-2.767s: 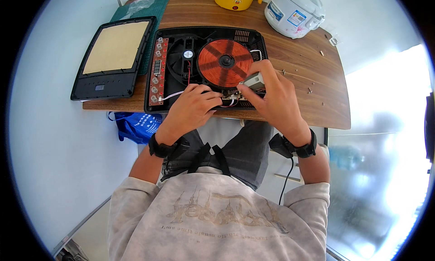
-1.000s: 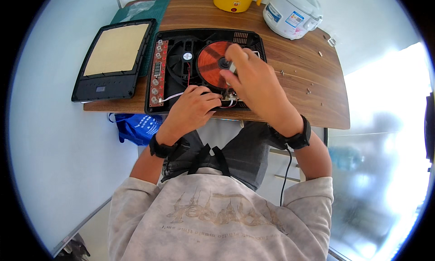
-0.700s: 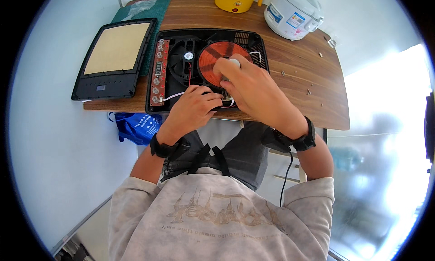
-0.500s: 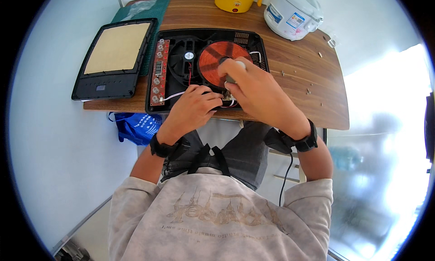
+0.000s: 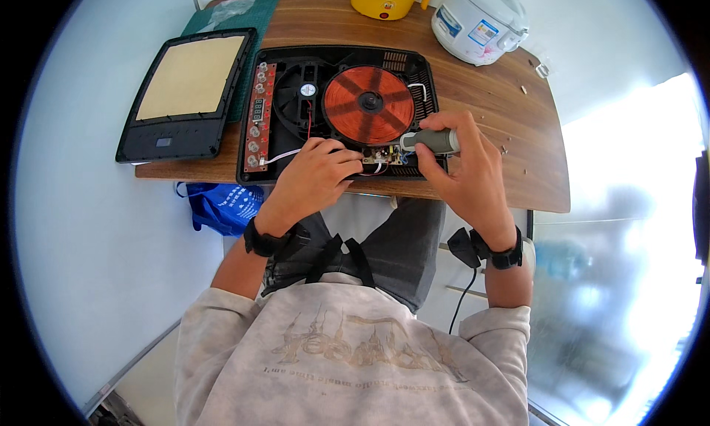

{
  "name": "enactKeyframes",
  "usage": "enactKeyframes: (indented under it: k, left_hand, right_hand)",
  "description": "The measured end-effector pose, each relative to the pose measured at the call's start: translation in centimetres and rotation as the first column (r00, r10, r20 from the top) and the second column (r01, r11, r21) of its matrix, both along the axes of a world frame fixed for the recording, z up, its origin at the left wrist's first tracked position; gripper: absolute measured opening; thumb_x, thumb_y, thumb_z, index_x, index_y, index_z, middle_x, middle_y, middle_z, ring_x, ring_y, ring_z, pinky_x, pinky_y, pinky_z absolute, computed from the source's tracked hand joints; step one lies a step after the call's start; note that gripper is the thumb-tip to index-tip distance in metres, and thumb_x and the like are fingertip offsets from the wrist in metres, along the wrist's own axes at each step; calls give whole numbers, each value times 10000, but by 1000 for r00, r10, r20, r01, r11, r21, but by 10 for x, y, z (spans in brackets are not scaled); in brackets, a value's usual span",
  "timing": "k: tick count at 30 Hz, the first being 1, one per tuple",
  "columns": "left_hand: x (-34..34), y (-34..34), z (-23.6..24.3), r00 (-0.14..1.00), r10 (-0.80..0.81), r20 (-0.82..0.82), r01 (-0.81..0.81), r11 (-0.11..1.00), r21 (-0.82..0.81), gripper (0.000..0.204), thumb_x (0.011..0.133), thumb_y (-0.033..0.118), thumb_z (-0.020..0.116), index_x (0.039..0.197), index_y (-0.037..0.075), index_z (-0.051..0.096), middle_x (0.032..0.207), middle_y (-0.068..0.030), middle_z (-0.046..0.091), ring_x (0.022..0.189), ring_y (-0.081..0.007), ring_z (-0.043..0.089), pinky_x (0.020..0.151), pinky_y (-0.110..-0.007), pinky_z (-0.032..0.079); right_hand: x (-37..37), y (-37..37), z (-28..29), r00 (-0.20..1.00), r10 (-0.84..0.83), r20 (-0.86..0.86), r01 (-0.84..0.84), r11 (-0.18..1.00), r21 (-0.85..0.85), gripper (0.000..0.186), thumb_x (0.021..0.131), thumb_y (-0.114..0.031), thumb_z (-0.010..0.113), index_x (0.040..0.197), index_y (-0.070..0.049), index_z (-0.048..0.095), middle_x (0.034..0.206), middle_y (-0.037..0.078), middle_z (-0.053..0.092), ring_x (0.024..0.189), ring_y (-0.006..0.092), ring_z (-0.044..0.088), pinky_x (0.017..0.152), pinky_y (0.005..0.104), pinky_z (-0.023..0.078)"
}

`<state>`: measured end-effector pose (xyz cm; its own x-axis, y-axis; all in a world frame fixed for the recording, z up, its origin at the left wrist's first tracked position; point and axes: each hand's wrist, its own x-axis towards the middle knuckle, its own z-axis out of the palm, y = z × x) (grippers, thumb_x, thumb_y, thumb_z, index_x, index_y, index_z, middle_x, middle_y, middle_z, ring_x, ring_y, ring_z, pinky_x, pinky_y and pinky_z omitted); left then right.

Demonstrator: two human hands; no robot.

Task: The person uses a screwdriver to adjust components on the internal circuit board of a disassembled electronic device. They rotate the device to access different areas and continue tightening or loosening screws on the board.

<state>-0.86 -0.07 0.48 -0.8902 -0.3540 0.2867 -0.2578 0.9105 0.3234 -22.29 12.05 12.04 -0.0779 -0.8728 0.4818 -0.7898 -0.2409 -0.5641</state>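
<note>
An opened induction cooker base (image 5: 264, 180) sits before me, its copper coil (image 5: 355, 108), black fan (image 5: 292, 93) and red button board (image 5: 259, 123) exposed. My left hand (image 5: 314, 174) is closed over the base's front edge, fingers inside next to the wires. Just right of those fingers shows a small circuit board (image 5: 381, 156). My right hand (image 5: 470, 163) is closed around a thick grey-green screwdriver (image 5: 436, 141), held nearly level over the base's front right corner. Its pale end points left toward the circuit board; whether its tip touches anything cannot be made out.
The cooker's top cover (image 5: 188, 86) lies left, partly on a green mat (image 5: 270, 15). A yellow pot (image 5: 381, 1) and white rice cooker (image 5: 473, 26) stand at the back. Several small screws (image 5: 505, 149) lie on the table's right. A blue bag (image 5: 225, 208) hangs below the left edge.
My right hand has moved right and nearer from above the coil, tipping the screwdriver from upright to nearly level. The coil's centre is now uncovered. My left hand stays in place.
</note>
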Motion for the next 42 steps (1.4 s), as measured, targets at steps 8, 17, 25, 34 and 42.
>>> enactKeyframes:
  k: [8,17,25,34,42]
  left_hand:
    - [0,-1,0,1000,-4,-13,4,1000,2,231,854,132,753,1084,120,739,1286,11,706,1215,-221,588,1074,-409,420]
    - [0,0,1,1000,-3,-3,3,1000,14,235,851,130,757,1085,121,738,1281,3,705,1214,-225,587,1075,-411,420]
    - [0,0,2,1000,0,2,0,1000,11,239,854,128,755,1092,124,740,1295,5,699,1227,-218,583,1084,-408,418]
    - [1,0,2,1000,-5,13,5,1000,12,246,861,128,752,1107,126,742,1301,6,696,1234,-221,579,1092,-406,416]
    - [1,0,2,1000,-1,17,1,1000,4,242,865,135,750,1107,123,740,1294,3,696,1232,-222,578,1093,-405,413]
  right_hand:
    - [2,3,1,999,-16,31,14,998,65,259,903,-90,753,1093,-53,581,977,162,674,854,381,694,729,414,552]
    - [2,-3,-10,998,-44,-48,45,998,31,244,923,-154,763,1076,-56,601,950,143,644,785,371,676,641,420,537]
    - [3,-6,-13,994,4,-105,-3,1000,7,234,926,-155,755,1064,-60,592,921,121,620,726,349,658,603,420,531]
    - [4,-7,-14,989,3,-145,-3,1000,3,229,928,-171,756,1037,-70,582,917,118,613,710,343,655,587,424,527]
    - [8,-7,-13,982,10,-188,-7,1000,15,184,951,-201,727,1026,-102,591,925,120,609,718,343,664,600,429,551]
